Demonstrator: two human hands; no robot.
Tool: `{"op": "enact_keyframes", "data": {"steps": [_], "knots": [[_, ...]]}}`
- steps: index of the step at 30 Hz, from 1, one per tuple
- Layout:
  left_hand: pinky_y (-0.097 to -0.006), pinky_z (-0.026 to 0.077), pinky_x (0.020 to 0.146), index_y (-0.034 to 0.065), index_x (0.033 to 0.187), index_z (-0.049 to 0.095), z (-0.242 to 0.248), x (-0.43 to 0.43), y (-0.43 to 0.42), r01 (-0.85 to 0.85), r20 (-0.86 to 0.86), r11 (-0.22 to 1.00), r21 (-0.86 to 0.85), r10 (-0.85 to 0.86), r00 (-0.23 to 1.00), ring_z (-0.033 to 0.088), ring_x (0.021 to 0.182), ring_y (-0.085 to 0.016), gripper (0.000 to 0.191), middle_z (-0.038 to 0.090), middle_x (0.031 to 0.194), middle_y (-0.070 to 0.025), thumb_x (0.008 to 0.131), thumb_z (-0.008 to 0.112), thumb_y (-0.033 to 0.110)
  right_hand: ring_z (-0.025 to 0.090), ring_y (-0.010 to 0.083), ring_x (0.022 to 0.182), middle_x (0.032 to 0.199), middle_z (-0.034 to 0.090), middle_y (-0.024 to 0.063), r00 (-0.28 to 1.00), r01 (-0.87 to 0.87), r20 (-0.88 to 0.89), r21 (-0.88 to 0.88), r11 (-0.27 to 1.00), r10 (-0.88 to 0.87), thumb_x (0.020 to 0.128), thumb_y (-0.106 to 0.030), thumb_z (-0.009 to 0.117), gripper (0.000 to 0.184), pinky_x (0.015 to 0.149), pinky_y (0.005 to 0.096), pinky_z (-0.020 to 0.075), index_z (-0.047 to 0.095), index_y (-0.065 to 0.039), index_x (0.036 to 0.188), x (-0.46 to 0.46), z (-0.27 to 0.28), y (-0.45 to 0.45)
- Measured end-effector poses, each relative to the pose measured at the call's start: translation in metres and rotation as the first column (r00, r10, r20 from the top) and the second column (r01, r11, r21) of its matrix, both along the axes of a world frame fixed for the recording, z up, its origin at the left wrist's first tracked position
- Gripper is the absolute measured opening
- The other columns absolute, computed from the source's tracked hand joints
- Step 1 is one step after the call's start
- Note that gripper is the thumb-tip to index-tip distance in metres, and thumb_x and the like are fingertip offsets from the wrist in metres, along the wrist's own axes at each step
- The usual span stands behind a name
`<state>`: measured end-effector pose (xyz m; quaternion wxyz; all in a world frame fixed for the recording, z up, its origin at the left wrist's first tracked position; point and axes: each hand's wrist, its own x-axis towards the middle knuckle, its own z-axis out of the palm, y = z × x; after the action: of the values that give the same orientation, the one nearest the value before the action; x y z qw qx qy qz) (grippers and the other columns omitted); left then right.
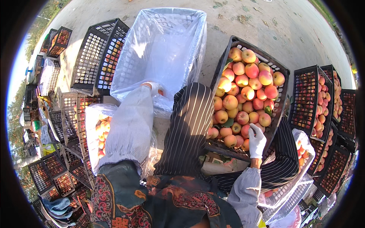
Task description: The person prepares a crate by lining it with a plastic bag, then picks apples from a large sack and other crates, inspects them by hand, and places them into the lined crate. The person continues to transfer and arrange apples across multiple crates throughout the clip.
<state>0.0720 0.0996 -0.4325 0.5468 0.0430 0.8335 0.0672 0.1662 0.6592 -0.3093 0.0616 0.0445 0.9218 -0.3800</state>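
Observation:
My left hand [155, 87], in a white glove, is low inside a crate lined with clear plastic film [171, 54]. It grips an apple [161, 92], mostly hidden by the glove. The rest of the film-lined crate shows no other fruit. To the right, a black plastic crate [281, 67] of red-yellow apples [242, 118] lies tilted between my knees. My right hand [257, 141], also gloved in white, hovers over its near right part, fingers slightly bent beside the apples. Nothing shows in its grasp.
Stacked crates of apples [305, 98] stand on the right. At left are more black crates [91, 57] and a film-lined crate with apples [103, 131]. My striped trouser leg [189, 125] separates the two front crates. Dry leaves [242, 19] litter the concrete ground.

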Motion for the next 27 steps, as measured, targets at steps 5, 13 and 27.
{"op": "enact_keyframes", "data": {"steps": [5,13,27], "knots": [[-0.0341,0.050,0.095,0.0102,0.121,0.070,0.049,-0.007,0.019,-0.390,-0.600,0.863,0.320,0.503,0.622,0.066,0.109,-0.027,0.036,0.069,0.120,-0.0108,0.091,0.064,0.029,0.055,0.0325,0.120,0.131,0.059,0.0126,0.939,-0.293,-0.108,0.247,0.924,0.327,0.079,-0.008,0.071,0.056,0.099,0.0423,0.0464,0.057,-0.010,0.132,-0.024,-0.033,-0.005],[-0.0284,0.055,0.078,-0.0037,0.115,0.068,0.226,0.059,0.143,-0.190,-0.035,0.056,0.980,0.993,0.113,0.070,0.084,-0.017,0.025,0.073,0.103,-0.0140,0.100,0.050,0.007,0.052,0.0341,0.122,0.130,0.057,0.0157,0.883,-0.463,0.163,0.464,0.755,0.441,0.067,-0.009,0.074,0.068,0.099,0.0435,0.0468,0.055,-0.007,0.132,-0.056,-0.067,-0.023],[-0.0336,0.054,0.094,0.0022,0.150,0.034,0.163,0.150,0.337,-0.738,0.739,-0.320,0.594,0.580,0.344,0.060,0.119,-0.024,0.049,0.051,0.141,-0.0114,0.106,0.048,0.019,0.059,0.0192,0.115,0.127,0.060,0.0104,0.996,0.073,0.086,-0.686,0.724,-0.019,0.074,-0.016,0.087,0.072,0.101,0.0317,0.0473,0.054,0.001,0.135,0.046,0.037,-0.024]]}}
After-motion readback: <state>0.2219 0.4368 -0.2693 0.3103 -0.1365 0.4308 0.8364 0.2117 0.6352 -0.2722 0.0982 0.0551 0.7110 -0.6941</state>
